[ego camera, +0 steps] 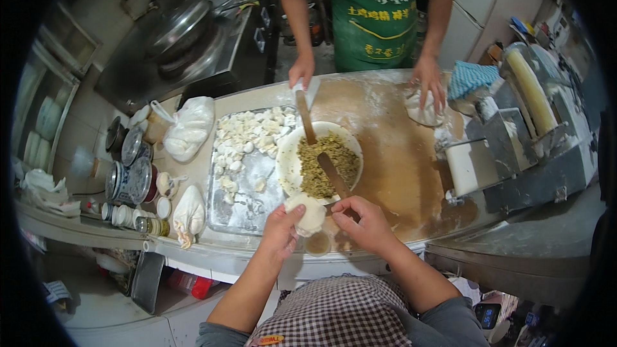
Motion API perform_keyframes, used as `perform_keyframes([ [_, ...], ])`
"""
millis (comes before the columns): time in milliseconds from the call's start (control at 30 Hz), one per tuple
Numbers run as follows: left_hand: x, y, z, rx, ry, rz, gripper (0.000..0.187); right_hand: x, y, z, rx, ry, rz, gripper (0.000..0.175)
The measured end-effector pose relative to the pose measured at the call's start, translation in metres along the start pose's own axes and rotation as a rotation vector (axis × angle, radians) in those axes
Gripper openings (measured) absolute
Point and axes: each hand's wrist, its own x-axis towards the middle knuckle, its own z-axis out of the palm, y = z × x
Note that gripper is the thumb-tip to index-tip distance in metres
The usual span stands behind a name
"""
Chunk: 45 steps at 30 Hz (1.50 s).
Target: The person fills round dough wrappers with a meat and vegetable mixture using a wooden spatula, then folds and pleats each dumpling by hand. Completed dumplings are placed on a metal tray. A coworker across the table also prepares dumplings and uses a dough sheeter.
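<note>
Several round dough wrappers point(311, 214) rest in my left hand point(282, 229), with the thumb on top. My right hand point(366, 224) is closed around the handle end of a wooden spatula point(333, 173). The spatula's other end lies in the greenish-brown minced filling point(324, 156). That filling sits in a white bowl point(288, 166) just beyond my hands. Below the wrappers is a small clear cup point(317, 246), partly covered by them. A second wooden spatula point(304, 116) leans in the far side of the bowl.
Left of the bowl lies a floured metal tray point(260, 209) with many filled dumplings point(255, 130). Across the table, a co-worker's hand point(426, 89) presses dough point(419, 108); another hand point(302, 70) is near the second spatula. A dough-rolling machine point(511, 125) stands right; jars point(140, 185) and bags point(189, 130) left.
</note>
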Motion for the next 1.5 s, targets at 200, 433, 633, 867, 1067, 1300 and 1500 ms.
perform_keyframes([
  [200, 0.010, 0.021, -0.022, 0.052, 0.131, 0.144, 0.020, 0.012, -0.005, 0.018, 0.135, -0.289, 0.182, 0.028],
  [433, -0.007, 0.017, 0.000, -0.019, 0.100, 0.098, 0.022, 0.006, -0.017, 0.025, -0.224, 0.060, -0.220, 0.021],
  [633, -0.021, -0.005, 0.017, 0.044, -0.140, -0.046, 0.030, -0.015, -0.024, 0.009, -0.322, 0.128, -0.085, 0.039],
  [867, -0.020, -0.037, 0.018, 0.091, -0.191, -0.119, 0.025, -0.056, 0.026, -0.026, -0.407, 0.201, 0.094, 0.027],
  [1067, -0.019, -0.036, 0.021, 0.104, -0.198, -0.138, 0.025, -0.067, 0.022, -0.030, -0.372, 0.205, 0.072, 0.029],
  [1300, -0.030, -0.041, 0.025, 0.179, -0.180, -0.156, 0.022, -0.057, 0.022, -0.012, -0.202, 0.216, 0.111, 0.024],
  [1500, -0.027, -0.048, 0.024, 0.172, -0.265, -0.163, 0.028, -0.067, 0.030, -0.015, 0.251, 0.311, 0.349, 0.021],
])
